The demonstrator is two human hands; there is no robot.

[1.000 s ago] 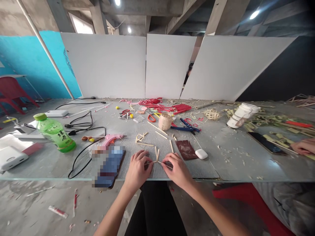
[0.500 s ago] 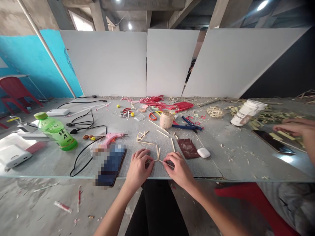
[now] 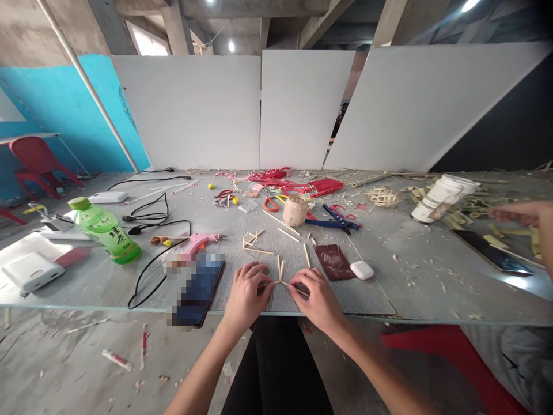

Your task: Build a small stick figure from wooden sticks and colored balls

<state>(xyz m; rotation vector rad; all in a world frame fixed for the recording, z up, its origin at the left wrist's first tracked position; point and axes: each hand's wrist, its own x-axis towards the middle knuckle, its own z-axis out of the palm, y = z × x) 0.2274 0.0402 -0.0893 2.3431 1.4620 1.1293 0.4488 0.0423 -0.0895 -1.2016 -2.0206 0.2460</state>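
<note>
At the near edge of the glass table (image 3: 410, 288) my left hand (image 3: 247, 294) and my right hand (image 3: 315, 297) each pinch a thin bamboo stick, and the tips meet between them at the joined sticks (image 3: 280, 275). Two short sticks rise from that joint in a V. Both hands rest on the tabletop with fingers curled. A dark phone (image 3: 197, 289) lies just left of my left hand. A brown sandpaper sheet (image 3: 333, 261) and a white earbud case (image 3: 362, 270) lie just beyond my right hand.
A pink glue gun (image 3: 199, 241) with black cables, a green bottle (image 3: 105, 230), more stick pieces (image 3: 254, 242), a small woven cup (image 3: 295, 209), blue pliers (image 3: 332, 220) and red strips (image 3: 298, 185) cover the middle. A co-worker's hand (image 3: 521, 214) hovers by a phone (image 3: 492, 251) and white jar (image 3: 440, 197).
My hands stay pinching the sticks in the same place. The co-worker's hand at the right has lifted off the table and moved farther back. The view has shifted slightly.
</note>
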